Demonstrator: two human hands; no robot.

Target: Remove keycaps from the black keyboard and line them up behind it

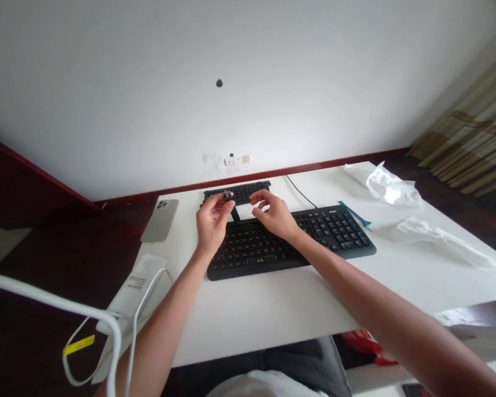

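My left hand (pixel 213 221) is closed, pinching a small dark piece (pixel 228 195) between thumb and fingertips; it may be a keycap, but it is too small to be sure. To its right, my right hand (pixel 276 216) hovers above the keyboard with fingers bent and apart, nothing visible in them. Beneath both hands lies a black keyboard (pixel 345 238), slightly angled on the white table. Behind it, a second dark panel of keys or loose keycaps (pixel 250 192) is partly hidden by my hands. A short black strip (pixel 235 214) shows just below my left fingertips.
A phone (pixel 161 220) and a white power strip (pixel 134 286) with white cables lie along the left edge of the table (pixel 240 314). On the right are a blue pry tool (pixel 355 215) and crumpled white plastic bags (pixel 391 187). Wall sockets (pixel 237 160) are behind.
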